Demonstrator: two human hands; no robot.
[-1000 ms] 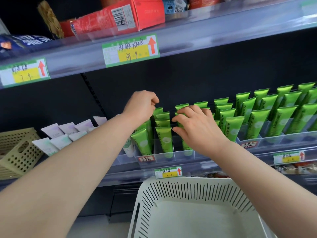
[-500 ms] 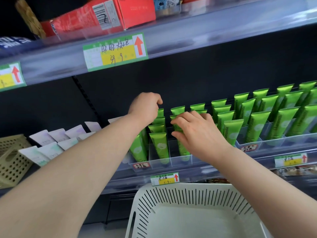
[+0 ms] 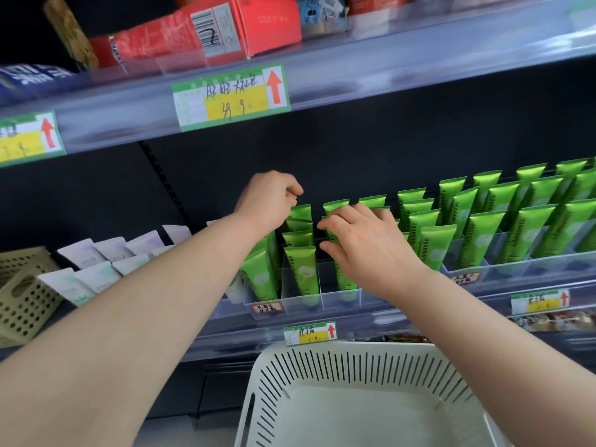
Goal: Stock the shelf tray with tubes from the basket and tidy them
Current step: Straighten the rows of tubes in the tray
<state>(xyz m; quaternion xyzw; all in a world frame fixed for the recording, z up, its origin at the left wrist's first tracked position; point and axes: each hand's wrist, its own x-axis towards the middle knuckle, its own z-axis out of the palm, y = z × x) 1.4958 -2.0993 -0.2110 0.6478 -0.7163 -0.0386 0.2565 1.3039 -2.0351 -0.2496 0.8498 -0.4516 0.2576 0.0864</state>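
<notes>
Nearest the camera, below the shelf edge, the white basket (image 3: 322,359) is noted; no tubes are visible in the part shown, so stocking is judged done or nearly so, and tidying is taken as the step in hand. Just beyond, the clear shelf tray (image 3: 301,301) is seen filled with green tubes (image 3: 304,272), stood cap-down in divided columns. Over the third column the right hand (image 3: 367,250) is curled, with thumb and fingers closed on the crimped tops there. Farther back the left hand (image 3: 267,198) is clenched above the rear of the second column, fingertips at the hindmost crimp; whether a tube is pinched cannot be told. The leftmost tube (image 3: 259,275) is tilted out of line. Next, the gripped tubes would likely need to be squared upright and the tilted one nudged straight, with light pressure so that neighbours are not toppled.
</notes>
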